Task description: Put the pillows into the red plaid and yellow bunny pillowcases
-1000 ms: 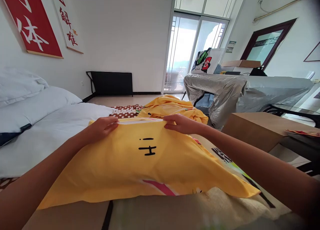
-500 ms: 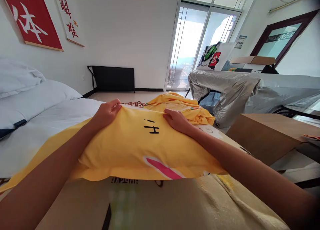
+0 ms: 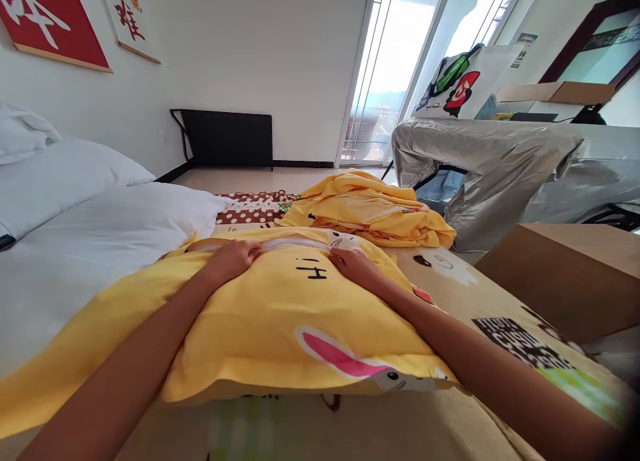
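Observation:
A yellow pillowcase (image 3: pixel 280 327) printed with "Hi" and a pink-eared rabbit lies in front of me with a pillow in it, resting on a cream cartoon-print cover (image 3: pixel 450 294). My left hand (image 3: pixel 234 259) grips the far open end of the pillowcase, fingers curled on the cloth. My right hand (image 3: pixel 353 263) pinches the same far edge a little to the right. A white strip of the pillow shows between the two hands.
A pile of crumpled yellow bedding (image 3: pixel 370 211) lies just beyond my hands. White pillows and a duvet (image 3: pixel 75 207) fill the left. A brown cardboard box (image 3: pixel 565 274) stands at the right, with a silver-covered table (image 3: pixel 500 161) behind it. Glass balcony doors are at the back.
Both hands have come down and closer together, bringing the pillowcase's far edge down onto the bed. The view has tipped downward, so the rabbit print shows.

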